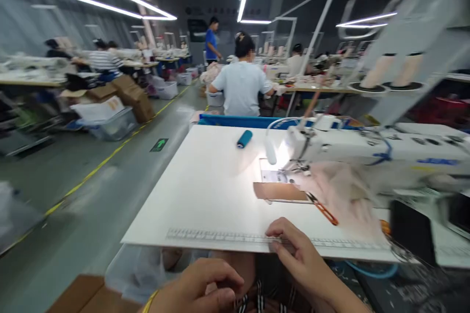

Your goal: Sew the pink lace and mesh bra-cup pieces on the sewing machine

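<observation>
My right hand (303, 261) rests at the front edge of the white sewing table (205, 190), fingertips over the printed ruler scale (220, 235). Its thumb and forefinger are apart, with nothing visible between them. Below the edge, above my lap, my left hand (203, 281) is loosely curled, thumb apart from the fingers and no object showing. Orange-handled thread snips (323, 209) lie beyond my right hand, beside a brown strip (281, 191) in front of the needle plate. The white sewing machine (352, 149) has its lamp lit. A teal thread spool (244, 139) lies farther back.
Pale pink fabric (341, 188) is bunched under the machine arm. At right lies a dark phone-like slab (413, 232). A plastic bin (134, 271) stands below the table's left side. Ahead sits a person in a light shirt (240, 85); a yellow-lined aisle (110, 156) runs left.
</observation>
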Demonstrator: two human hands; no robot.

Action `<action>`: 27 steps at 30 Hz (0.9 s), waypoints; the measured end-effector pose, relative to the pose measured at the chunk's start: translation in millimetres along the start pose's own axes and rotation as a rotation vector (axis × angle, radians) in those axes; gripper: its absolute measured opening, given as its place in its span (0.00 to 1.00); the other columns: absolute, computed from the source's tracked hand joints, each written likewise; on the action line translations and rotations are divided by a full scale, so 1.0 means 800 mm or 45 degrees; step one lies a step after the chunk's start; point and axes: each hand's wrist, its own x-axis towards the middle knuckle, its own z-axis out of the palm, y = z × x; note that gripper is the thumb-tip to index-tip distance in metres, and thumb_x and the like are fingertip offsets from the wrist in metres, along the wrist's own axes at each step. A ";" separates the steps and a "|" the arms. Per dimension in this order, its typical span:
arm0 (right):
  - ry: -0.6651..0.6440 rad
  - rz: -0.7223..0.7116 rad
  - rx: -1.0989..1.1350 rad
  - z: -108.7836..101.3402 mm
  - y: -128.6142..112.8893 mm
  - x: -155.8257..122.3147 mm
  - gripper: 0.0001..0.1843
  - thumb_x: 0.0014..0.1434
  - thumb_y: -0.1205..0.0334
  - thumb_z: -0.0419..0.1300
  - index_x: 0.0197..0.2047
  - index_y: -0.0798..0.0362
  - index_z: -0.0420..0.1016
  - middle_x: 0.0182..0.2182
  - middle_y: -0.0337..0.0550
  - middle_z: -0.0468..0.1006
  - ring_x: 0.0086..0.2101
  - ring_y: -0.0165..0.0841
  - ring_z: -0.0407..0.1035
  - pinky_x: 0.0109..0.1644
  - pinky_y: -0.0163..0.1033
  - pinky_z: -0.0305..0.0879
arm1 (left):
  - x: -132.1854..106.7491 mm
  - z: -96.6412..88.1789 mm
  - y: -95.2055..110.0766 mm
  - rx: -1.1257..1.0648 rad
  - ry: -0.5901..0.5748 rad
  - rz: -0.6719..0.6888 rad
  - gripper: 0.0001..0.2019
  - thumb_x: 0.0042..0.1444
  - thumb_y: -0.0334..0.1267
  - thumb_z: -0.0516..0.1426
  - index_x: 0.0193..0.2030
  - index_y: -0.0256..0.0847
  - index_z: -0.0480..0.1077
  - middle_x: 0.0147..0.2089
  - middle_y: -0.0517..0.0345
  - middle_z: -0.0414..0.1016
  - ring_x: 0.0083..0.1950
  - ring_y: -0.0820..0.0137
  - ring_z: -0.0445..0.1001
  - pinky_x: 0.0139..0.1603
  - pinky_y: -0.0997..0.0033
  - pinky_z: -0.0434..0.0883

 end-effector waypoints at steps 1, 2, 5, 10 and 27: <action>0.052 -0.013 0.002 -0.005 0.005 -0.004 0.07 0.70 0.63 0.52 0.45 0.48 0.72 0.40 0.42 0.75 0.41 0.36 0.71 0.45 0.40 0.68 | 0.013 -0.006 0.015 0.034 0.020 0.048 0.13 0.66 0.50 0.58 0.52 0.55 0.81 0.50 0.59 0.83 0.53 0.62 0.79 0.56 0.69 0.71; 0.105 -0.043 -0.001 -0.009 0.010 -0.009 0.08 0.70 0.64 0.52 0.44 0.48 0.72 0.38 0.42 0.75 0.39 0.35 0.71 0.43 0.40 0.68 | 0.029 -0.009 0.028 0.071 0.044 0.092 0.13 0.67 0.51 0.58 0.50 0.55 0.81 0.49 0.59 0.84 0.52 0.62 0.79 0.55 0.69 0.72; 0.242 -0.234 -0.068 -0.017 0.024 -0.023 0.10 0.69 0.68 0.51 0.45 0.48 0.73 0.36 0.42 0.76 0.38 0.36 0.71 0.42 0.40 0.68 | 0.089 -0.017 0.055 0.244 0.144 0.255 0.13 0.69 0.48 0.55 0.48 0.52 0.80 0.47 0.57 0.83 0.49 0.62 0.79 0.52 0.69 0.73; 0.374 -0.373 -0.165 -0.040 0.035 -0.031 0.14 0.66 0.72 0.51 0.48 0.46 0.72 0.37 0.43 0.76 0.38 0.36 0.71 0.40 0.39 0.71 | 0.189 -0.044 0.068 0.676 0.380 0.448 0.13 0.68 0.42 0.53 0.49 0.47 0.78 0.50 0.52 0.82 0.52 0.59 0.79 0.55 0.62 0.73; 0.483 -0.394 0.061 -0.013 0.066 -0.051 0.13 0.59 0.75 0.56 0.39 0.46 0.73 0.30 0.39 0.75 0.29 0.34 0.72 0.32 0.37 0.69 | 0.162 -0.026 0.066 1.010 0.426 0.008 0.13 0.66 0.44 0.54 0.50 0.47 0.79 0.52 0.50 0.79 0.51 0.56 0.76 0.53 0.58 0.72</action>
